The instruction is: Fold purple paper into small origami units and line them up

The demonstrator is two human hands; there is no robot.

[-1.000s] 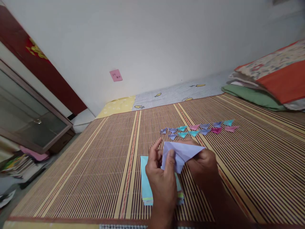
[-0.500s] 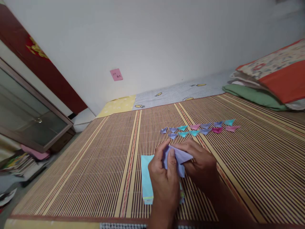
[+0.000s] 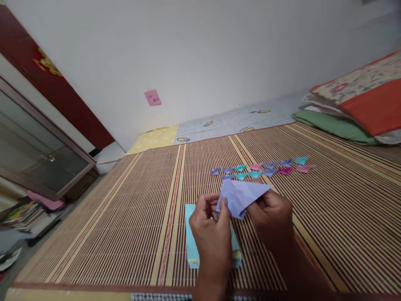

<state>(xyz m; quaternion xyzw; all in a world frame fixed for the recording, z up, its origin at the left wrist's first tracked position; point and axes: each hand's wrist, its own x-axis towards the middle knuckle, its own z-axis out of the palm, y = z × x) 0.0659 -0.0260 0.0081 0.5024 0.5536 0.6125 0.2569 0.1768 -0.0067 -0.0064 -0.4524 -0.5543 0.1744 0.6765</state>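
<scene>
A partly folded sheet of lavender origami paper is held up between both hands, its pointed end to the right. My left hand pinches its left edge between thumb and fingers. At the right side my right hand grips it, with some fingers hidden behind the paper. Below my left hand lies a stack of coloured paper with a light blue sheet on top, partly covered by the hand. Just beyond the hands, several small folded paper boats in lavender, turquoise and pink sit in two rows.
A striped bamboo mat covers the bed. Folded bedding is piled at the right by the wall. A pink note sticks to the wall. At the left stand a glass-fronted cabinet and a pile of books.
The lavender paper has been raised and opened out wider, with its point further right. My right hand has shifted right, away from my left hand.
</scene>
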